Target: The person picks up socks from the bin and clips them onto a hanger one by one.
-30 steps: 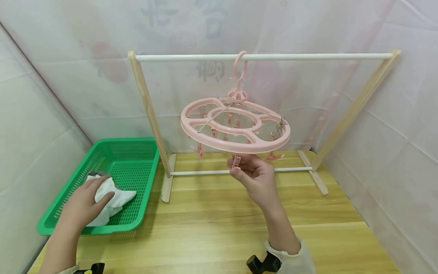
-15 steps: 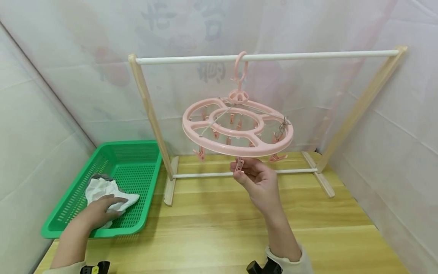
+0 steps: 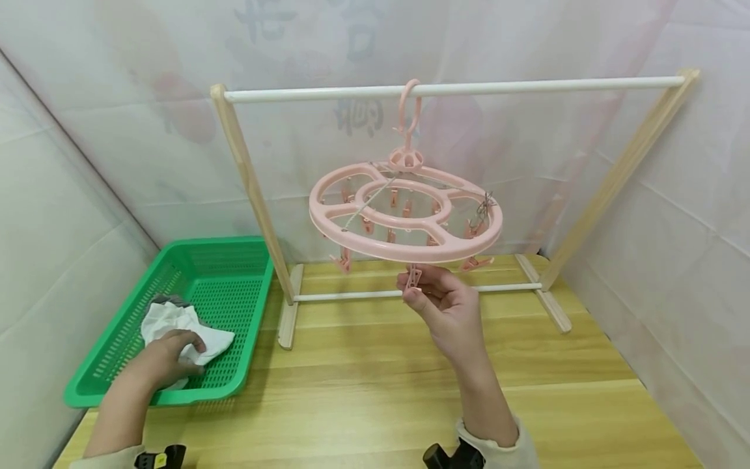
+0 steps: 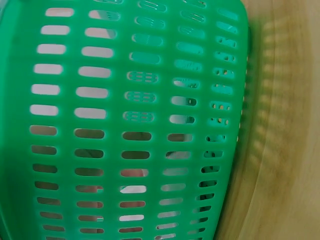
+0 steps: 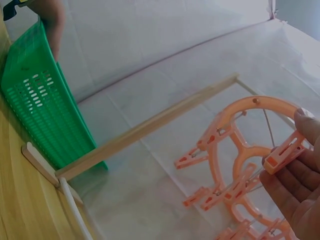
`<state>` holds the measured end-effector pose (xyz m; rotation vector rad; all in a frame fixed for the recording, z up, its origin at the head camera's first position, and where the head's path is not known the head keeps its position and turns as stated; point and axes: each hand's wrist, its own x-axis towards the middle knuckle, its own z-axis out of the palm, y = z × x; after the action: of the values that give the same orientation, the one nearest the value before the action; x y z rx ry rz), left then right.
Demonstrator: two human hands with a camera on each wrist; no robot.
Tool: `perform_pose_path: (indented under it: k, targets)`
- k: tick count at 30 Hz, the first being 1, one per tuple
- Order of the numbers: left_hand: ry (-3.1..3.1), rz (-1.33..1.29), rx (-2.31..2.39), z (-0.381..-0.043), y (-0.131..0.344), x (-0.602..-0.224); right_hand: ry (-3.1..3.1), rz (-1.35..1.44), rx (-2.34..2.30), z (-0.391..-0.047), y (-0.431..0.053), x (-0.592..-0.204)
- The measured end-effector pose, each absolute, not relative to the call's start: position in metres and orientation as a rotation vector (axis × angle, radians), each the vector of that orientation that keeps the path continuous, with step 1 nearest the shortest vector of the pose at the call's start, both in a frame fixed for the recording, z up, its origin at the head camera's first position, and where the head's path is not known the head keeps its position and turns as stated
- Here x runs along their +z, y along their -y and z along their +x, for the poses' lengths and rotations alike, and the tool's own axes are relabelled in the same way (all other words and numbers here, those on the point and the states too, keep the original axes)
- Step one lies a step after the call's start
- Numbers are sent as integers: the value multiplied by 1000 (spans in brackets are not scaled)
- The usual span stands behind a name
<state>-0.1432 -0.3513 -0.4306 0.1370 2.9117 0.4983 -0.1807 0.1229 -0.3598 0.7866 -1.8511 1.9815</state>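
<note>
In the head view, my left hand (image 3: 166, 361) reaches into the green basket (image 3: 254, 312), fingers and thumb curled on a crumpled white cloth (image 3: 176, 317). A grey piece of cloth (image 3: 170, 299) shows behind the white one. My right hand (image 3: 454, 312) pinches a pink clothes peg (image 3: 413, 277) at the front rim of a round pink clip hanger (image 3: 375, 246). The right wrist view shows that peg (image 5: 285, 154) between thumb and fingers. The left wrist view is filled by the basket's slotted wall (image 4: 110, 145), which hides the hand.
The hanger hooks over the white top rod (image 3: 527, 86) of a wooden-sided rack (image 3: 249, 176). More pegs dangle beneath its ring, and a tangle of thin wire (image 3: 485, 207) sits at its right. The rack and basket stand on a wood-grain table (image 3: 363, 404), with pale fabric walls around.
My left hand has slid toward the near right part of the white cloth, and its fingers have curled in. The right hand keeps its hold on the peg. The head view has shifted slightly.
</note>
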Motion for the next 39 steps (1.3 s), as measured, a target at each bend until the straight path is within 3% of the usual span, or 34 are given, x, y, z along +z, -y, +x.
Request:
perform_pose_path:
  k: [23, 39]
  targets:
    - [-3139, 103, 338, -141, 346, -420, 1829, 767, 2003, -179, -123, -359]
    - [-3487, 151, 968, -141, 304, -384, 1809, 779, 2011, -180, -124, -358]
